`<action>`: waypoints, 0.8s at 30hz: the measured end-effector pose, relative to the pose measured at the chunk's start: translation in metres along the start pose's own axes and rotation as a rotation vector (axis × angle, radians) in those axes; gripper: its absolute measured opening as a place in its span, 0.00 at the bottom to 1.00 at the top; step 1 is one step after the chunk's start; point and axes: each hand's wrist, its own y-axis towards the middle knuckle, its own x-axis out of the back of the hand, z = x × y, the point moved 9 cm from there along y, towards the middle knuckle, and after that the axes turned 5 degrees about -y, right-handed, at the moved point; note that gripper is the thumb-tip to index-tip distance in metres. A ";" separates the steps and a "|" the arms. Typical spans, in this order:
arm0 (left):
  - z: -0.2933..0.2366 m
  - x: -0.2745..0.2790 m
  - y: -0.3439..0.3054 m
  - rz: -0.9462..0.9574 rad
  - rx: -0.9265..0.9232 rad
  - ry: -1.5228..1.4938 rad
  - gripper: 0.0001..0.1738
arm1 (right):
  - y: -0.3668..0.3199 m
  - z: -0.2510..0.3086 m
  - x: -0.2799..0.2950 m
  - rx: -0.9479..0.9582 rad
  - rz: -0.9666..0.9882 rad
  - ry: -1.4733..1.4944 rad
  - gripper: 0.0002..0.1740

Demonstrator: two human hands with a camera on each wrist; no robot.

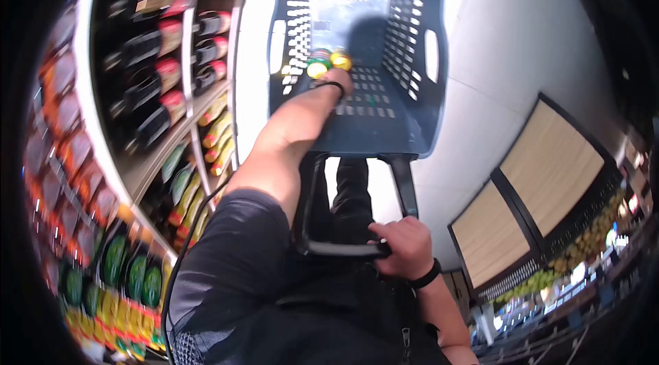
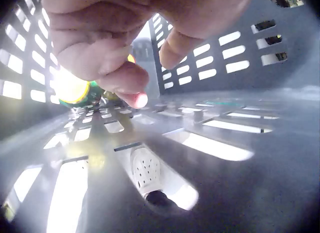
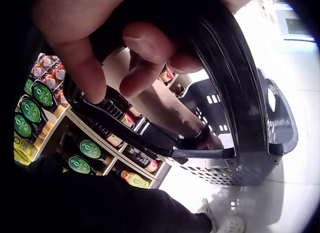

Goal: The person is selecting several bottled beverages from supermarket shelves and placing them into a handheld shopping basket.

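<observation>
My left hand (image 1: 338, 79) reaches down inside a dark grey shopping basket (image 1: 412, 133). Beside its fingers lie containers with yellow ends: a green one (image 1: 317, 70) and a yellow one (image 1: 340, 60). In the left wrist view, the fingers bend loosely above the slotted basket floor (image 2: 220, 143), thumb apart from them, and nothing shows in their grip. The green container (image 2: 82, 92) lies beyond the fingers, partly hidden by them. My right hand (image 1: 406, 245) grips the basket's black pull handle (image 1: 343, 249) close to my body; its curled fingers wrap the bar in the right wrist view.
Store shelves (image 1: 154, 159) run along the left, stocked with dark bottles (image 1: 141, 49), green-labelled bottles (image 3: 90, 149) and yellow packs. Pale floor (image 1: 473, 76) lies right of the basket. Further right stands a wood-panelled display stand (image 1: 549, 166). White clogs (image 3: 231, 224) show below.
</observation>
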 end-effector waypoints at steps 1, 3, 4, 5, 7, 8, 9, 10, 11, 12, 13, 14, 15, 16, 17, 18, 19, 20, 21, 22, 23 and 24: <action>0.008 -0.002 -0.008 0.061 -0.096 0.055 0.28 | -0.001 0.006 -0.004 0.015 0.024 -0.015 0.20; 0.008 0.013 -0.065 -0.003 -0.203 0.255 0.26 | -0.002 0.032 -0.003 -0.011 0.052 0.024 0.18; 0.010 0.018 -0.098 -0.032 -0.376 0.284 0.27 | -0.009 0.042 -0.003 -0.010 0.049 0.004 0.17; 0.020 0.056 -0.170 -0.069 -0.341 0.030 0.24 | -0.020 0.051 -0.003 -0.009 0.044 -0.016 0.16; 0.050 0.063 -0.229 0.003 -0.230 -0.409 0.20 | -0.043 0.071 -0.012 0.036 0.116 -0.069 0.13; 0.067 0.071 -0.262 -0.014 -0.232 -0.503 0.18 | -0.054 0.072 -0.018 0.023 0.134 -0.099 0.12; 0.084 0.078 -0.297 -0.034 -0.238 -0.596 0.17 | -0.062 0.075 -0.026 0.009 0.150 -0.130 0.12; 0.095 0.089 -0.337 -0.142 -0.310 -0.658 0.15 | -0.071 0.078 -0.032 -0.013 0.184 -0.180 0.11; 0.108 0.096 -0.379 -0.253 -0.382 -0.714 0.13 | -0.080 0.083 -0.035 0.049 0.183 -0.199 0.11; 0.123 0.087 -0.412 -0.312 -0.390 -0.938 0.15 | -0.089 0.074 -0.037 -0.001 0.209 -0.199 0.12; 0.138 0.068 -0.438 -0.329 -0.375 -1.085 0.18 | -0.098 0.073 -0.039 -0.062 0.237 -0.187 0.13; 0.153 0.063 -0.469 -0.443 -0.401 -1.072 0.17 | -0.102 0.079 -0.036 -0.088 0.278 -0.160 0.16; 0.167 0.057 -0.500 -0.556 -0.423 -1.054 0.17 | -0.100 0.088 -0.032 -0.037 0.280 -0.167 0.16; 0.182 0.038 -0.529 -0.586 -0.420 -1.139 0.18 | -0.105 0.088 -0.032 -0.062 0.326 -0.180 0.16; 0.198 0.017 -0.556 -0.616 -0.419 -1.223 0.19 | -0.110 0.091 -0.033 -0.088 0.372 -0.195 0.17; 0.218 -0.015 -0.575 -0.628 -0.329 -1.296 0.19 | -0.117 0.104 -0.030 -0.064 0.381 -0.196 0.17; 0.234 -0.050 -0.590 -0.639 -0.243 -1.377 0.20 | -0.122 0.110 -0.029 -0.023 0.388 -0.209 0.17; 0.248 -0.087 -0.604 -0.658 -0.180 -1.441 0.20 | -0.127 0.107 -0.030 -0.003 0.378 -0.226 0.18; 0.261 -0.123 -0.620 -0.676 -0.118 -1.506 0.20 | -0.131 0.103 -0.031 0.017 0.368 -0.241 0.18; 0.271 -0.158 -0.639 -0.684 -0.027 -1.553 0.21 | -0.137 0.102 -0.032 0.032 0.358 -0.222 0.18; 0.280 -0.192 -0.657 -0.689 0.063 -1.601 0.22 | -0.141 0.100 -0.036 0.069 0.363 -0.234 0.18; 0.293 -0.223 -0.667 -0.752 0.116 -1.659 0.23 | -0.142 0.091 -0.040 0.029 0.377 -0.238 0.18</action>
